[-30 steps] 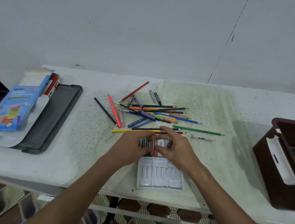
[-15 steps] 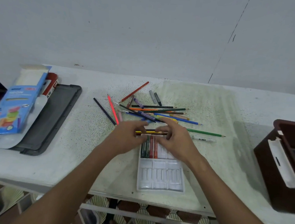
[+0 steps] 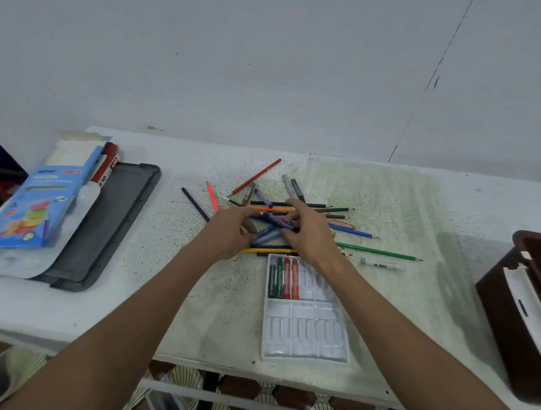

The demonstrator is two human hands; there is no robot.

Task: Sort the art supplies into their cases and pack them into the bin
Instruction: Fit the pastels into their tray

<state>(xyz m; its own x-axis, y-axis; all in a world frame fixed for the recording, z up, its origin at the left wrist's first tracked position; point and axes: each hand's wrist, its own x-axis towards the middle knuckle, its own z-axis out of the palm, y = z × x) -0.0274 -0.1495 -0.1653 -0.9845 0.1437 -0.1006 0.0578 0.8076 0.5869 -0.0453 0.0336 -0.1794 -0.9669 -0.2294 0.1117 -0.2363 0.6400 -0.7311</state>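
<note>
the white plastic moulded tray (image 3: 304, 333) lies on the table's near edge, in front of the person. four markers (image 3: 282, 278) sit side by side in its far-left slots: dark, green, red and orange. the other slots look bare, so sorting seems barely begun.

just beyond the tray is the loose heap of coloured pencils and markers (image 3: 297, 218), crossed over one another. both hands are in it. the right hand (image 3: 308, 237) has its fingers curled about a purple marker (image 3: 277, 221), seemingly pinching it, while its index finger reaches further into the heap. the left hand (image 3: 231, 234) is curled at the heap's near-left side; whether it has hold of anything cannot be told, since its fingertips are hidden.

most of the work looks undone: the heap needs separating, pencils need a case, and nothing seen has gone into the dark brown plastic bin (image 3: 526, 309) at the right edge, well apart from the tray.

at the left, a blue cardboard pencil box (image 3: 40, 193) rests on a clear pouch over a grey flat case lid (image 3: 112, 224). a green pencil (image 3: 378, 252) and a white marker (image 3: 382, 264) lie just right of the hands. the tangle itself is the likely obstacle: pulling one piece may drag or roll its neighbours.
</note>
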